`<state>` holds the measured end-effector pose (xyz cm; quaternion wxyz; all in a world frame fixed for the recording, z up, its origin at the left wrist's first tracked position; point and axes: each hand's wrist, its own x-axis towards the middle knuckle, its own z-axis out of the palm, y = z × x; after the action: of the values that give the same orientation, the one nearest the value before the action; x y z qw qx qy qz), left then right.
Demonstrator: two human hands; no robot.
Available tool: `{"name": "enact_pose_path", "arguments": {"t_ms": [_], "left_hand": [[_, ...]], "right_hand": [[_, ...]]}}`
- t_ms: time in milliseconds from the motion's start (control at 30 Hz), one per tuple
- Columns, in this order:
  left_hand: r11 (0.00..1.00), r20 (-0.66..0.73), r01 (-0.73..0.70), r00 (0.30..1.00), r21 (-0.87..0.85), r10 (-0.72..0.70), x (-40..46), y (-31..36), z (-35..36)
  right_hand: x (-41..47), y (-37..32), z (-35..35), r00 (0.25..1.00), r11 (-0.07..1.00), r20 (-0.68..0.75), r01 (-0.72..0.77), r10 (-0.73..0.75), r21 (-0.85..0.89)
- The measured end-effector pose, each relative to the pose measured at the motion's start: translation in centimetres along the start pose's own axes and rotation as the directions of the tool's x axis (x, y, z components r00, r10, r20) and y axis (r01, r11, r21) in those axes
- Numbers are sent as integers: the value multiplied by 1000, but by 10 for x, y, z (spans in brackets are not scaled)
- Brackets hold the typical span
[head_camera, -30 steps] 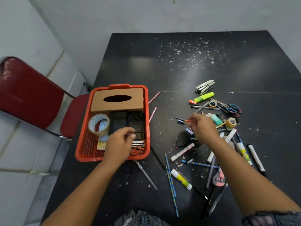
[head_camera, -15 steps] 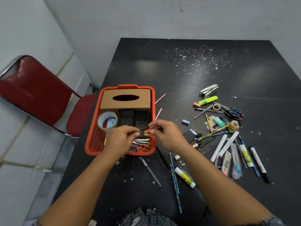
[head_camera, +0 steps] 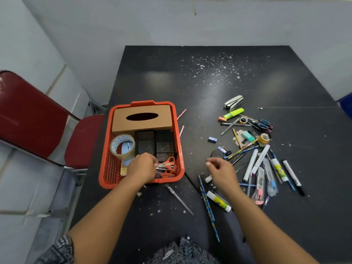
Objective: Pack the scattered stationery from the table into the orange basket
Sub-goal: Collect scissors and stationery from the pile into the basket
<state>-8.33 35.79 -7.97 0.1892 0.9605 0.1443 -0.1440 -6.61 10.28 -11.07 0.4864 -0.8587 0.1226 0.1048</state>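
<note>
Black and chipped with pale flecks, the table (head_camera: pixel 209 73) carried a glue stick (head_camera: pixel 218 201) and a patterned pencil (head_camera: pixel 208 207) nearest the person. Beyond them the left hand (head_camera: pixel 142 169) reached into the orange basket (head_camera: pixel 106 180) (perforated plastic, at the table's left edge), fingers curled among orange-handled scissors (head_camera: pixel 168 166); whether it gripped anything could not be told. The right hand (head_camera: pixel 222 172) hovered loosely open and empty beside the scattered pens. Farther back sat a glossy tape roll (head_camera: pixel 122 146), black mesh holders (head_camera: pixel 155 142) and a tan tissue box (head_camera: pixel 142 119).
</note>
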Motion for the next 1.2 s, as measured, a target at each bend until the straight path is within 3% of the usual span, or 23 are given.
{"name": "enact_pose_path", "arguments": {"t_ms": [167,400,567,700,933,1200], "left_hand": [[997,-32,-12,999,71,15,6,1,7],[944,-137,-78,982,320,127,2,3,4],[961,-288,-251,917,117,275,-6,21,3],[898,-330,-439,844,25,422,-14,52,7],[804,-117,-594,800,-17,588,-6,100,31],[865,161,-500,858,38,489,28,163,68]], "right_hand": [[-18,8,17,998,1000,55,6,-5,-13],[-25,6,28,996,999,85,4,-1,-42],[-24,10,16,1000,1000,24,-16,17,-24],[-16,20,-3,997,997,-27,-78,78,21],[30,25,-65,978,994,-192,-93,80,-59],[120,38,-148,943,976,-326,-127,63,-179]]}}
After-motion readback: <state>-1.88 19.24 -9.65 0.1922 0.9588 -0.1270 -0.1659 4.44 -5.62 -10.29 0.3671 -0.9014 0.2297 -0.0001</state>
